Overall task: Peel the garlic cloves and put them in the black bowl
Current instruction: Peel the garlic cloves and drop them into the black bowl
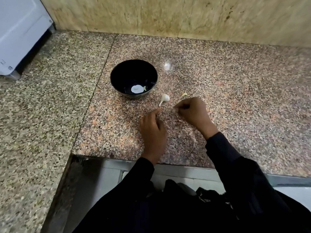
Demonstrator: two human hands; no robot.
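Observation:
The black bowl (133, 78) stands on the granite counter, with a pale peeled clove (144, 88) inside beside a white light reflection. Just right of the bowl lies a white garlic bulb piece with a stem (164, 98). A small yellowish clove or peel (184, 94) lies further right. My right hand (193, 113) has its fingers curled and pinches something small and blurred at its fingertips (174, 109). My left hand (152, 130) is below the bulb with fingertips pinched together near a thin scrap of skin; what it holds is too small to tell.
The speckled granite counter (235, 91) meets a beige stone wall (168, 15) at the back. A white appliance (18, 34) stands at the far left. The counter's front edge (168, 163) runs just under my wrists, with a lower slab on the left.

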